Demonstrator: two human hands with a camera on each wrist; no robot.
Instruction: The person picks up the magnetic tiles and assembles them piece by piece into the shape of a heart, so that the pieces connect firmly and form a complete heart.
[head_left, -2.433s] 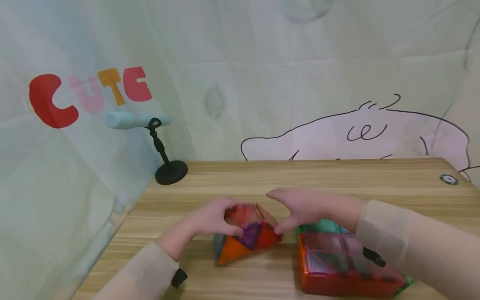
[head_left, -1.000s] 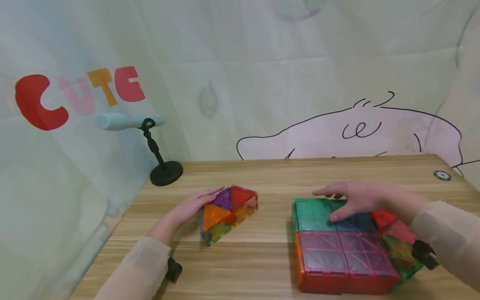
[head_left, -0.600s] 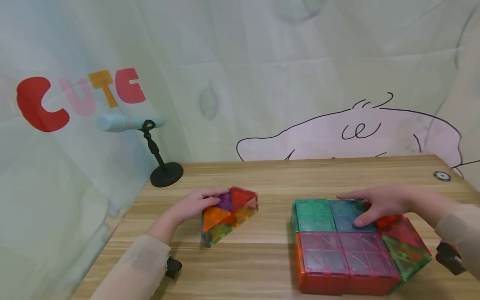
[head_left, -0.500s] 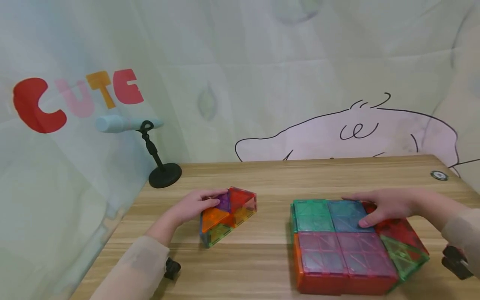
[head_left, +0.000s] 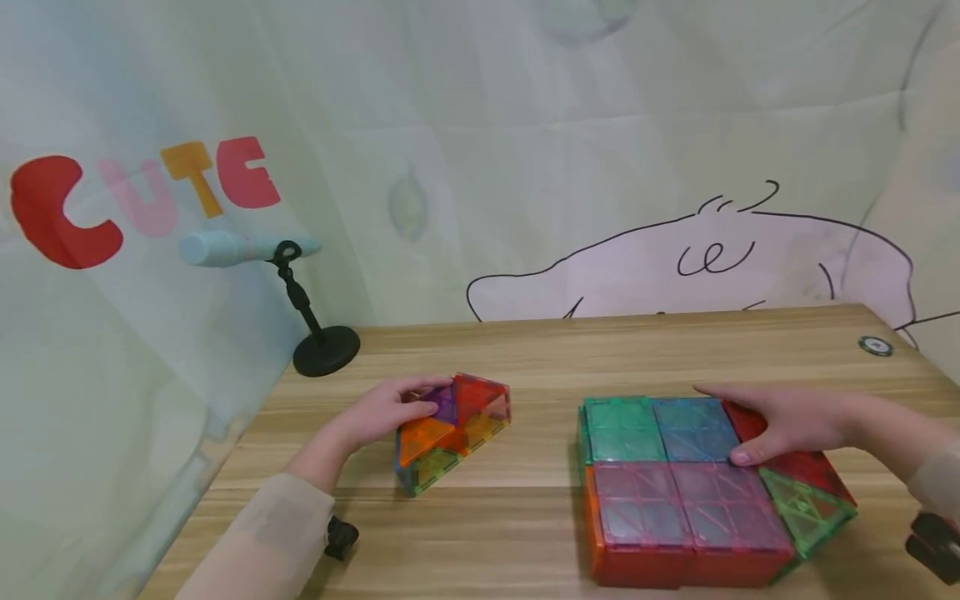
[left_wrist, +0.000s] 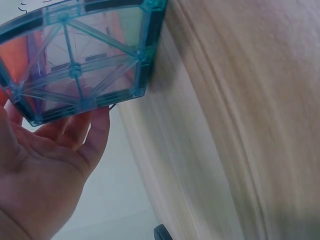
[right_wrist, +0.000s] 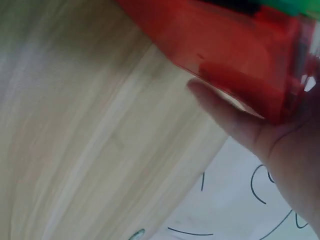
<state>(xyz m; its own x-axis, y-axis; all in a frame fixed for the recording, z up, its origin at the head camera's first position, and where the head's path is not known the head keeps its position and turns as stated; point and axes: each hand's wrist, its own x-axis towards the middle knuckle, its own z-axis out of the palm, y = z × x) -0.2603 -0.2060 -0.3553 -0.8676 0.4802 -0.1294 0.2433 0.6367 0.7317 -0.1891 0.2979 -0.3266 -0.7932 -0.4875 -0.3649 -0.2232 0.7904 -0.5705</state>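
In the head view, a small half-hexagon block of see-through magnetic tiles (head_left: 480, 402), orange, purple and red on top, stands at the table's middle left. My left hand (head_left: 378, 414) grips its back left, thumb on top; in the left wrist view, bluish wall tiles (left_wrist: 75, 70) hide some fingertips. At the right lies a larger magnetic-tile block (head_left: 645, 500), with green, blue and pink square tiles on top. My right hand (head_left: 795, 421) rests over its red back right corner, thumb near the blue tile. In the right wrist view, one straight finger lies along the red wall (right_wrist: 225, 50).
A green triangle tile (head_left: 806, 504) forms the large block's right front corner. A black stand (head_left: 326, 350) holding a pale blue cylinder (head_left: 240, 247) is at the table's back left. A round chip (head_left: 876, 346) lies at the far right. A printed cloth hangs behind the table (head_left: 480, 533).
The small block moved away from me and left, turned slightly. My left hand went from lying flat on it to gripping it. My right hand left it and slid right across the large block.
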